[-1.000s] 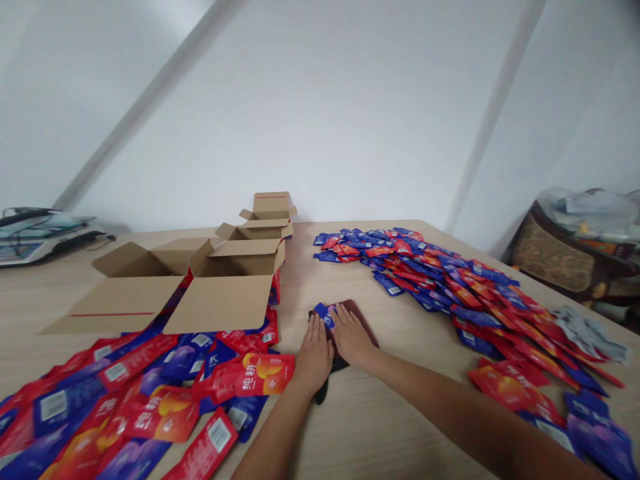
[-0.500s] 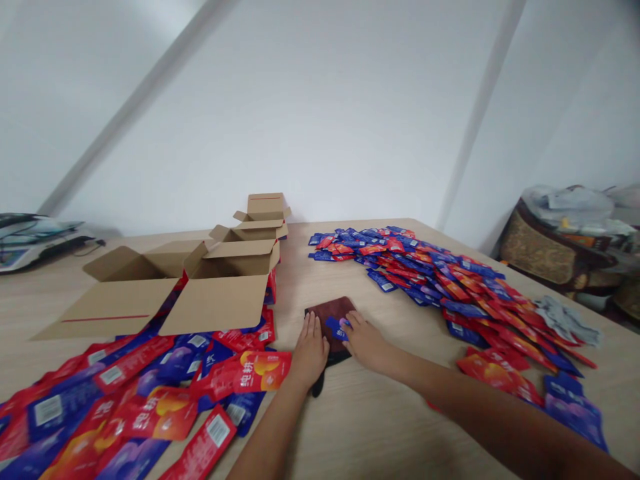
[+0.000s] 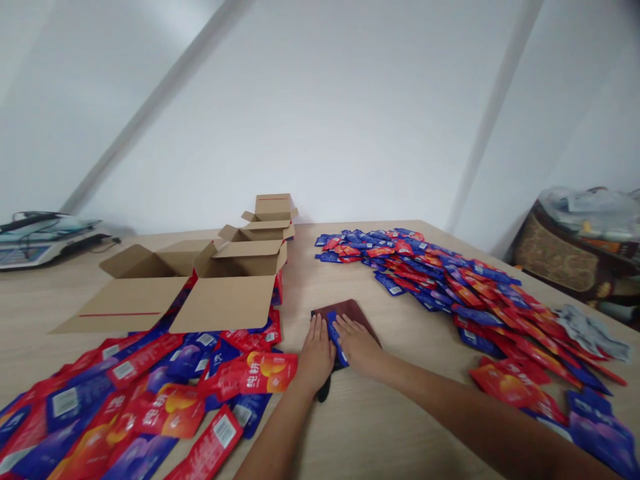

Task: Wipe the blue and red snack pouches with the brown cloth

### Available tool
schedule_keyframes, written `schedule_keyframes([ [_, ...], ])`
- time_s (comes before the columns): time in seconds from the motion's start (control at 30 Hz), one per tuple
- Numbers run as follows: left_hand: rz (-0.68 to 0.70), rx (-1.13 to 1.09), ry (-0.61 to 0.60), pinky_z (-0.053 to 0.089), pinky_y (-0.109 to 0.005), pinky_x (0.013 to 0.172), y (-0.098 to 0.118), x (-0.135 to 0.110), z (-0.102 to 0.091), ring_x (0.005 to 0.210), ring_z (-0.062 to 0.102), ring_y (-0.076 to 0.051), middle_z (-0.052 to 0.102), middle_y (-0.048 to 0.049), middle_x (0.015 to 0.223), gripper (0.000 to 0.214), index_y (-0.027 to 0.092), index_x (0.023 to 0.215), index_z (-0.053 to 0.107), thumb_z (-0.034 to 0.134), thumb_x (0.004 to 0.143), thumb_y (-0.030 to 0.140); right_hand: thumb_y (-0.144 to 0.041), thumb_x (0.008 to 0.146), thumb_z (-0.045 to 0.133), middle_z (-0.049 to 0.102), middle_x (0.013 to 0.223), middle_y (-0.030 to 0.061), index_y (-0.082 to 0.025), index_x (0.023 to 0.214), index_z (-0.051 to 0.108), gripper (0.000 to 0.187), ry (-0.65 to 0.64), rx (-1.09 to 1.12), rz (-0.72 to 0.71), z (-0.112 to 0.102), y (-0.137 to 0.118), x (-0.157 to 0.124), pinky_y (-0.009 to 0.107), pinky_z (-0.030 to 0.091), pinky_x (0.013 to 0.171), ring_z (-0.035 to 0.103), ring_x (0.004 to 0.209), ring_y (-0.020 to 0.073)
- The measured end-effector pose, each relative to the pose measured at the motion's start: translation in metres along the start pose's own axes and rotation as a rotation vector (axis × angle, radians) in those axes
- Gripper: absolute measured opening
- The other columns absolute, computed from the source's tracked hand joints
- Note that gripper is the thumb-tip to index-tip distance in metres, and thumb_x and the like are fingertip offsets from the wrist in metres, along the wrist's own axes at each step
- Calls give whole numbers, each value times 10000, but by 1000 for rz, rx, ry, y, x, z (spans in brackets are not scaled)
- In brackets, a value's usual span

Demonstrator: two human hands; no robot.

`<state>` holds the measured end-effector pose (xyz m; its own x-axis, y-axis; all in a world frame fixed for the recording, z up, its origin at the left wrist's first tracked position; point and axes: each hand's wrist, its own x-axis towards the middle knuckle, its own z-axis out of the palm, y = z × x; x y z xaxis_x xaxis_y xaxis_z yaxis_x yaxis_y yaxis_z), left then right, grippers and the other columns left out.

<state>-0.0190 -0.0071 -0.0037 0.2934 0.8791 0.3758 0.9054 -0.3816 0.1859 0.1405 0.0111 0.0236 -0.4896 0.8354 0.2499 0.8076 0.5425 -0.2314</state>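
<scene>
Left hand (image 3: pixel 316 350): flat, fingers apart, on cloth edge.
Right hand (image 3: pixel 359 341): flat, open, on cloth.
Tabletop (image 3: pixel 390 413): wooden, packets (image 3: pixel 450 287) strewn.
Cloth (image 3: pixel 353 311): dark red, under both hands.
Blue packet (image 3: pixel 336 339): between the hands, on cloth.

White wall (image 3: pixel 320 120), pale wooden table (image 3: pixel 370 427)

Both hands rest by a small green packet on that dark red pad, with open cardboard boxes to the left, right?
Not quite: the packet is blue, not green. The head view shows the left hand and right hand beside it on the dark red pad, with the open cardboard boxes to the left.
</scene>
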Motion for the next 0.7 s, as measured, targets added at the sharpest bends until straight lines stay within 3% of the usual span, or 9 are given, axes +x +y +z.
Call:
schedule_keyframes([
  [0.13,-3,28,-11,309,-442,1069,1,1,1,1362,139,-276,260,-233,1441,541,-28,1330,311,331,826,165,-237,927,221,291,1454,116,-90,1380,342,491,0,-129,1,11,-1,16,375,173,1089,192,1357,199],
  [0.33,-8,12,-31,306,-457,1069,3,2,-5,1357,151,-278,268,-239,1434,533,-36,1328,312,315,842,183,-232,918,251,353,1408,177,-51,1336,398,478,-5,-238,69,-4,-1,45,419,183,1061,239,1339,229],
  [0.5,-19,-21,-37,296,-469,1074,2,1,-6,1359,148,-273,273,-227,1436,537,-22,1332,316,312,832,174,-458,894,310,386,1378,211,-17,1323,410,624,-101,-237,-15,-17,-12,12,408,270,1026,332,1288,283],
  [0.6,-19,-35,-31,290,-472,1076,1,2,-5,1359,153,-275,273,-228,1437,559,-27,1335,301,324,801,136,-393,842,409,413,1355,224,-10,1305,435,601,-213,-246,-103,-27,-18,-12,381,279,1032,359,1274,287],
  [0.7,-10,-33,-38,291,-458,1078,2,2,-7,1358,151,-283,275,-250,1427,552,-60,1321,308,316,801,126,-266,742,520,454,1326,212,-63,1346,391,651,-288,-203,-91,-40,-22,-21,374,338,987,448,1204,291],
])
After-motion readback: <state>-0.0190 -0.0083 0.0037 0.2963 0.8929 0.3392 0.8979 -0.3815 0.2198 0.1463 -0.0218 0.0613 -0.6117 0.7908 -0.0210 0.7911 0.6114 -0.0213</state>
